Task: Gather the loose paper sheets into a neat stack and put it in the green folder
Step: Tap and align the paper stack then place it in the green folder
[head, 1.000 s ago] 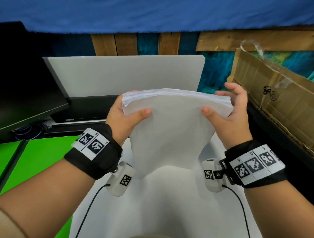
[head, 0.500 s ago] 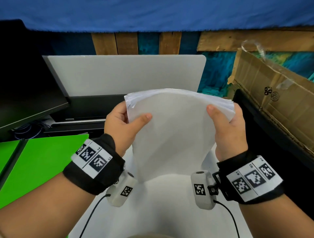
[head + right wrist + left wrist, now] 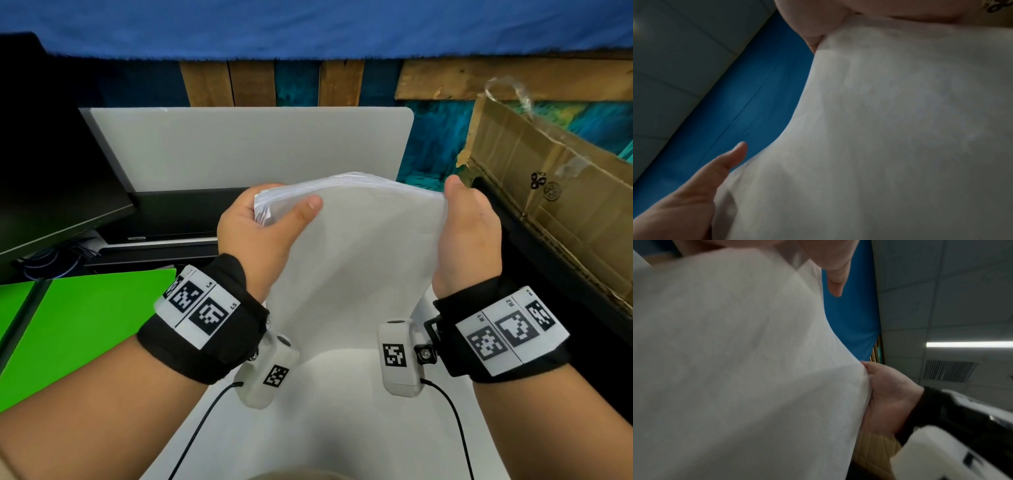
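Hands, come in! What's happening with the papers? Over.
Left hand and right hand gripping paper stack, upright. Green folder left, not loaded. Nothing blocking.

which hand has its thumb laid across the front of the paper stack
The left hand: its thumb lies flat across the near face of the paper stack. The right hand grips the opposite edge, thumb pointing up along it.

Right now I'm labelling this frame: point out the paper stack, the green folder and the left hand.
paper stack (image 3: 359,260), head view, front sheet.
green folder (image 3: 85,325), head view, cover.
left hand (image 3: 253,240), head view, back.
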Available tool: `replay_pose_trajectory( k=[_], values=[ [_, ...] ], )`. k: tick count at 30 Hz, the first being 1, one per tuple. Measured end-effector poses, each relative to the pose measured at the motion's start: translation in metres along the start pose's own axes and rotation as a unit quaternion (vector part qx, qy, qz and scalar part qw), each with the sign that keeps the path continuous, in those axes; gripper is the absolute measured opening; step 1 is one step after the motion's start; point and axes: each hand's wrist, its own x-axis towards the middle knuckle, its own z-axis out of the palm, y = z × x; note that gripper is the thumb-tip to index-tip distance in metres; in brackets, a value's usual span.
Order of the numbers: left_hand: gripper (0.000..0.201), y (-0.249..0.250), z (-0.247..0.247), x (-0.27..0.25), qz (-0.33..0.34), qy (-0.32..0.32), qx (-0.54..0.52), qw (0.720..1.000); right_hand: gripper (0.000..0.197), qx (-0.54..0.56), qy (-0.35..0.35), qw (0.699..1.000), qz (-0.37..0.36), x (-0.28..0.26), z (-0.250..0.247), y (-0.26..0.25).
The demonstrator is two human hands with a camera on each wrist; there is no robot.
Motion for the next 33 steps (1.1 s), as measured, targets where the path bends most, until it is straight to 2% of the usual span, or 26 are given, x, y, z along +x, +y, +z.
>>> replay_pose_trajectory(
  k=[2,4,6,7,8,10,14,16,18,21,23,26,30,33],
  values=[
    [0.026,-0.002,-0.002,-0.001,0.007,-0.012,0.021,1.0,0.03,-0.036,-0.041,0.998,-0.016,0.004,-0.003,0.0],
    [0.029,-0.001,-0.006,0.001,0.009,-0.018,0.03,0.999,0.024,-0.028,-0.107,0.994,-0.027,0.006,-0.01,0.002],
    [0.037,-0.001,-0.009,0.004,0.002,-0.027,0.014,1.0,0.052,-0.004,-0.193,0.981,-0.025,0.012,-0.025,0.014],
    [0.04,-0.001,-0.01,0.004,0.0,-0.032,0.008,0.999,0.059,-0.002,-0.226,0.974,-0.008,0.01,-0.029,0.019],
    [0.038,-0.002,-0.01,0.005,0.001,-0.038,0.002,0.999,0.054,-0.012,-0.24,0.971,0.004,0.008,-0.034,0.027],
    [0.032,-0.005,-0.011,0.007,0.006,-0.049,-0.007,0.999,0.034,-0.034,-0.219,0.975,0.019,0.002,-0.035,0.041],
    [0.046,-0.013,-0.019,0.016,-0.049,-0.106,-0.068,0.991,0.029,-0.017,-0.126,0.991,0.032,-0.009,-0.021,0.044],
    [0.035,-0.018,-0.021,0.012,-0.07,-0.13,-0.024,0.989,0.028,0.017,-0.099,0.995,0.023,-0.012,-0.014,0.037],
    [0.022,-0.019,-0.02,0.004,-0.052,-0.109,0.027,0.992,0.027,0.042,-0.079,0.996,-0.008,-0.017,-0.01,0.026],
    [0.026,-0.021,-0.017,-0.007,0.004,-0.052,0.018,0.998,0.026,0.048,-0.063,0.995,-0.055,-0.026,-0.007,0.017],
    [0.029,-0.027,-0.017,-0.013,0.015,-0.032,0.024,0.999,0.027,0.043,-0.053,0.996,-0.062,-0.033,-0.005,0.021],
    [0.035,-0.043,-0.017,-0.02,-0.013,-0.022,0.052,0.998,0.037,0.012,-0.06,0.998,-0.029,-0.042,-0.005,0.038],
    [0.027,-0.045,-0.01,-0.02,-0.052,-0.013,0.053,0.997,0.026,0.013,-0.061,0.998,0.027,-0.039,-0.007,0.047],
    [0.02,-0.037,-0.008,-0.018,-0.071,-0.009,0.069,0.995,0.026,0.012,-0.064,0.997,0.042,-0.029,-0.006,0.04]
  ],
)
